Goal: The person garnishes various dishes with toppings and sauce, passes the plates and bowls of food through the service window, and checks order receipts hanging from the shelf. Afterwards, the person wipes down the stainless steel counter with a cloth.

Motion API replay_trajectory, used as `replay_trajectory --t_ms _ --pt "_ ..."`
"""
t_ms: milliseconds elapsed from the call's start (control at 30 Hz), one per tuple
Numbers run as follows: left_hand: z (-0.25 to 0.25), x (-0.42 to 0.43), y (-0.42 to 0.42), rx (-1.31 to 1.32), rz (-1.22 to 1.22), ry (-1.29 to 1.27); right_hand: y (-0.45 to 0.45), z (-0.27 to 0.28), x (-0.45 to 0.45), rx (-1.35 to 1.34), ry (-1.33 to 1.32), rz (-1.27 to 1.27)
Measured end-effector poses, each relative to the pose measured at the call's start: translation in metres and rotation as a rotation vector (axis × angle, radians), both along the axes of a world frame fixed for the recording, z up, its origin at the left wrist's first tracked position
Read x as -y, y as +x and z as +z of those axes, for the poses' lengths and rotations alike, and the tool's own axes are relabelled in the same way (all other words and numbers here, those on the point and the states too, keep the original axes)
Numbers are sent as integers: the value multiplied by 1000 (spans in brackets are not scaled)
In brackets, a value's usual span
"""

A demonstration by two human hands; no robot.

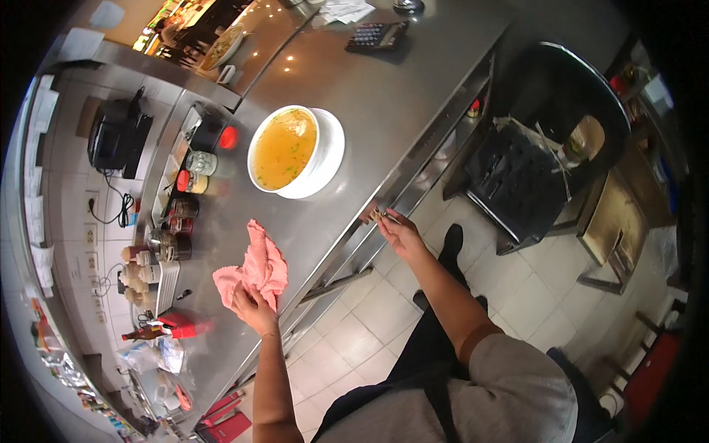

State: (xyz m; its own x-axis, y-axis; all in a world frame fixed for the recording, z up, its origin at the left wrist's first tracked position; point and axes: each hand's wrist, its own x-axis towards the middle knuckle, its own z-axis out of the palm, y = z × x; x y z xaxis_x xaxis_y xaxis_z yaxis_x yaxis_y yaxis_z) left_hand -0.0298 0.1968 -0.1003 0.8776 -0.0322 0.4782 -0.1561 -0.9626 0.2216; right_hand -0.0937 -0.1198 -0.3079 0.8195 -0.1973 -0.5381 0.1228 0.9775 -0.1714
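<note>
My left hand [255, 311] is closed on a crumpled pink cloth [260, 267], which lies on the steel counter [354, 111]. Just past the counter's edge, my right hand [399, 234] is pinched around something small and brownish [376, 215], too small to name. Farther along the counter from the cloth is a white bowl [255, 140] of yellow broth with green flecks. It sits on a white plate [334, 151]. Neither hand touches the bowl or the plate.
Spice jars [193, 181] and bottles line the wall side of the counter. A calculator [377, 36] and papers [346, 9] lie at the far end. A black chair [517, 177] with things on its seat stands to the right, beside a low wooden stool [613, 221].
</note>
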Motion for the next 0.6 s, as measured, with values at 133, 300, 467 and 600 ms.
replay_trajectory --t_ms 133,300,467,600 --pt "8 7 -2 -11 15 22 -9 3 2 -88 -50 41" --pt "10 5 -1 -43 23 -17 -47 11 13 -188 -266 33" --pt "14 5 0 -62 56 0 -95 95 86 -114 -728 -185" --pt "23 10 -2 -62 46 -37 -56 203 142 2 -836 -256"
